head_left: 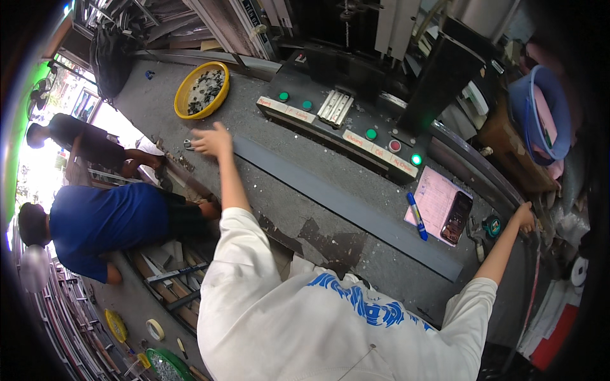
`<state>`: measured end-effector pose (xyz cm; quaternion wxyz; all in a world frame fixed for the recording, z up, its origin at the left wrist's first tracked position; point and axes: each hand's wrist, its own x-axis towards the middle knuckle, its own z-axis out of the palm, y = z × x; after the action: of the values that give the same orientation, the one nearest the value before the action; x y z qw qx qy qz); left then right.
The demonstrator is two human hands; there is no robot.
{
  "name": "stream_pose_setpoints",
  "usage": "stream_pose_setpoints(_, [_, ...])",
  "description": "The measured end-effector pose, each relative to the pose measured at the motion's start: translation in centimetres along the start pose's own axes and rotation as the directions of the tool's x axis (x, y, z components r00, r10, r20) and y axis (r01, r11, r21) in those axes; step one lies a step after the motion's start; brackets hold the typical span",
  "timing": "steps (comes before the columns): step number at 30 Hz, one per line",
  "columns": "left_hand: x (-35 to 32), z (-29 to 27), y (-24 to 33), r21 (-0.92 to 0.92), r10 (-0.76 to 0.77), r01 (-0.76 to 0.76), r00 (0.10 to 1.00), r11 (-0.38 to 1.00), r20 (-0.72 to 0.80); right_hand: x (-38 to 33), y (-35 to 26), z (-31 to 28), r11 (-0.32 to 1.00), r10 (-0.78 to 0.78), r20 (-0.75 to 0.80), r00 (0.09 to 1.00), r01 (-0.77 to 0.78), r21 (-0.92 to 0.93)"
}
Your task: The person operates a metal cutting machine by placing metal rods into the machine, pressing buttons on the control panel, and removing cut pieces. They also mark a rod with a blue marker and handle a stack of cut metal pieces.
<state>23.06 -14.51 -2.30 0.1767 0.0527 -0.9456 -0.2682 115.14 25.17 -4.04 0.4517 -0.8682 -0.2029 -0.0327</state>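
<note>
My left hand (215,141) is over the worktable with its fingers stretched out and apart, holding nothing. Close to its fingertips lies a small metal piece (189,145). A long flat grey bar (343,203) lies slantwise on the table, its far-left end beside my left wrist. My right hand (524,218) is stretched out to the right, at the rail along the table's edge; its fingers are too small and partly hidden to make out. Near it lie a teal and black tape measure (491,225), a phone (456,218) and a blue marker (417,216) on pink paper (433,193).
A black machine base (330,130) with several round buttons runs along the table's back. A yellow basin (180,105) of small offcuts stands at the back left. Two people, one in a blue shirt (108,222), are to my left. A blue tub (521,117) stands at the right.
</note>
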Motion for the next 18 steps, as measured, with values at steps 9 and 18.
stream_pose_setpoints(9, [10.3, 4.2, -4.6, 0.197, -0.301, 0.242, 0.877, 0.950, 0.374, -1.0, -1.7, -1.8, 0.997, 0.060, 0.038, 0.997, -0.058, -0.043])
stream_pose_setpoints(18, [-13.4, -5.8, 6.3, -0.801, 0.359, 0.091, 0.860, 0.591, 0.363, 0.8, -0.5, -0.7, 0.984, 0.111, 0.004, 0.994, -0.110, 0.143])
